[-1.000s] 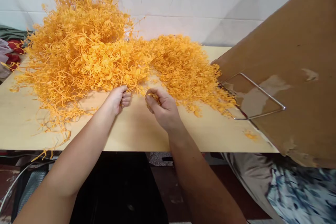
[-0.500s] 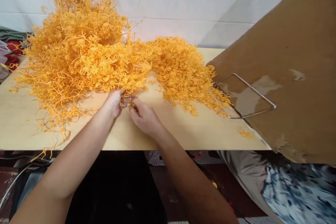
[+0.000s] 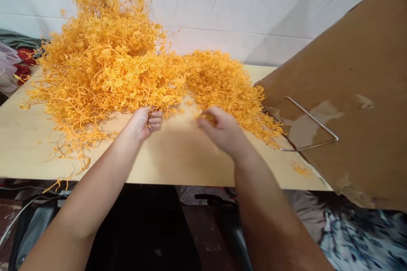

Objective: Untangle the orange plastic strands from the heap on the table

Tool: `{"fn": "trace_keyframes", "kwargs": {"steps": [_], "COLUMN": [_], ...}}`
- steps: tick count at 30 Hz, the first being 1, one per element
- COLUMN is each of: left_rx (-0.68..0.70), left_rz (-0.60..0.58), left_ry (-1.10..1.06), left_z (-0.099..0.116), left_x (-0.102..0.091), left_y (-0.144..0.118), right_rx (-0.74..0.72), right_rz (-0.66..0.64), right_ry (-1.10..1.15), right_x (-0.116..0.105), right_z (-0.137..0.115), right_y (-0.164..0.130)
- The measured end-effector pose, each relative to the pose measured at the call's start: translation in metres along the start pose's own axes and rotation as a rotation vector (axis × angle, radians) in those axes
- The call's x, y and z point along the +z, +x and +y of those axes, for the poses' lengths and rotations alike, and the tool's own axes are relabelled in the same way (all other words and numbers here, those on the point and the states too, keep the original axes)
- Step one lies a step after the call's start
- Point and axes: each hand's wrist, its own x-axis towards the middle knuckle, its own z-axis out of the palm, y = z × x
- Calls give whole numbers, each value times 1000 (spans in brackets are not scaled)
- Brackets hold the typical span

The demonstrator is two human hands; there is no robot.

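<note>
A large tangled heap of orange plastic sprigs [image 3: 104,59], with thin stems and small spiky heads, stands on the left of the tabletop. At its front edge my left hand [image 3: 144,123] is closed, fingers curled around thin orange stems. Further right, my right hand [image 3: 224,131] is closed and blurred by motion, a small orange plastic piece [image 3: 208,117] pinched between thumb and fingers. It is in front of a lower, denser pile of orange pieces [image 3: 219,80], which stretches toward the cardboard on the right.
A tall brown cardboard sheet or box side [image 3: 349,63] leans at the right, with a bent metal wire [image 3: 313,116] against it. A few orange bits [image 3: 299,168] lie near the pale table's [image 3: 184,161] front right corner. White wall panels [image 3: 197,0] rise behind.
My right hand has moved away from my left hand to the right, carrying a small orange piece toward the lower pile. My left hand stays at the big heap. The view has shifted slightly.
</note>
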Motion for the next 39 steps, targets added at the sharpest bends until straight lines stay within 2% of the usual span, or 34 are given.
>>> {"fn": "trace_keyframes", "kwargs": {"steps": [2,5,8,10,12,16,19,24,28,31,36,39], "left_rx": [-1,4,1,-4,-11,-10,2,54,102,151,283,306], "left_rz": [-18,-31,-38,-48,-54,-33,23,29,90,158,297,269], "left_ry": [3,0,0,-4,-14,-28,-34,-32,-8,23,-4,7], "left_z": [1,1,1,1,1,1,2,2,-2,-4,3,8], "left_x": [0,0,-1,-1,-1,-1,-1,2,6,8,1,-4], "left_y": [-1,-1,-2,-2,-2,-2,-1,0,3,4,8,8], "right_rx": [154,214,100,-24,-87,1,-3,-4,51,62,-51,-47], "right_rz": [221,332,415,433,342,-75,-203,-261,-251,-236,-273,-239], "right_ry": [-69,-192,-291,-263,-126,167,331,634,765,774,591,619], "right_x": [-24,-52,-57,-44,-18,42,64,54,48,54,62,63], "right_z": [23,48,48,35,18,-10,-15,-11,-8,-14,-31,-34], "right_y": [17,35,38,33,25,17,19,16,7,1,-19,-27]}}
